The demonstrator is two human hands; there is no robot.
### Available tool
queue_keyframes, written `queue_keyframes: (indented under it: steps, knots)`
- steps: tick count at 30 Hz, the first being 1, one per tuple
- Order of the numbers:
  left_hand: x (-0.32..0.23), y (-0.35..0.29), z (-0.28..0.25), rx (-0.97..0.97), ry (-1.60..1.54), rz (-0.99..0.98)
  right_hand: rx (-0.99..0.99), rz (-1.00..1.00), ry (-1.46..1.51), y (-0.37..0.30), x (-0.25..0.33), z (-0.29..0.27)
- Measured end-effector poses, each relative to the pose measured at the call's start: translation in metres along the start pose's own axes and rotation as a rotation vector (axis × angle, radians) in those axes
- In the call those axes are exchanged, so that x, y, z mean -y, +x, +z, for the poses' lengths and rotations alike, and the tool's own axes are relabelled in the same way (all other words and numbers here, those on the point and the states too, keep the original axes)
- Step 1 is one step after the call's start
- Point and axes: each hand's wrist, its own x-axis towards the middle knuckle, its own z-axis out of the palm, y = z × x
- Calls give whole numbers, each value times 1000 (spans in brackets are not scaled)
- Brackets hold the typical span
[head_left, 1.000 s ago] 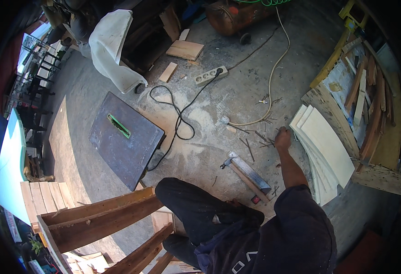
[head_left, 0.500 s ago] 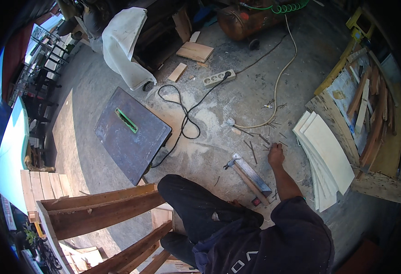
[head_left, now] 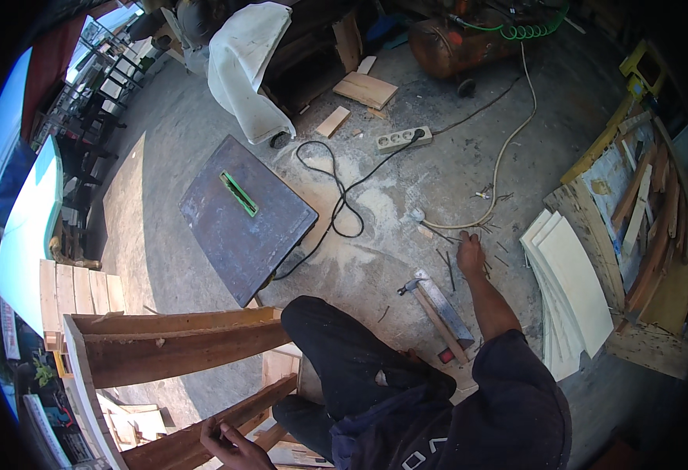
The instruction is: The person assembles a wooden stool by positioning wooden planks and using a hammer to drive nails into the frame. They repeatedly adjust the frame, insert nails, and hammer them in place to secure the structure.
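Under the right hand, on the dusty concrete floor, lie several thin dark nails, scattered loose. That hand reaches forward and down, palm to the floor, fingers curled onto the nails just beyond the fingertips; whether it has one pinched already I cannot tell, as the fingers hide it. Just beyond the hand runs a pale hose, curving away toward the orange compressor tank.

Near the wrist, toward the body, a hammer lies beside a flat grey bar, both untouched. Well off to the hand's right leans a stack of white panels.

The left hand is low at the body's left, fingers closed around the edge of a wooden frame, steadying it.

Further out ahead: a dark metal plate with a green slot, a black cable, a power strip.

Notes on doing the pick well, judged from this view:
- Nails are thin and lie flat in sawdust; a fingertip pinch on one nail at its shank looks surer than a sweep.
- Keep clear of the hose, which lies touching or nearly touching the nail scatter.
- Left grip on the frame should hold firm while the body leans right, or the frame may tip.
- Hammer sits close behind the wrist, an easy reach.
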Motion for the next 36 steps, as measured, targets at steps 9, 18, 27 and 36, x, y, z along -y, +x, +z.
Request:
queue_keyframes:
  steps: [9,18,27,36]
  knots:
    - [-67,-15,41,472,-336,-28,-14,165,268,-28,79,-28]
    - [-100,-37,82,741,-921,-438,950,-400,1352,-254,273,-188]
    - [-61,60,-145,-339,-524,17,565,-162,-379,-171,107,-45]
    - [-5,151,-226,-282,-485,-165,718,-229,124,-163,65,-33]
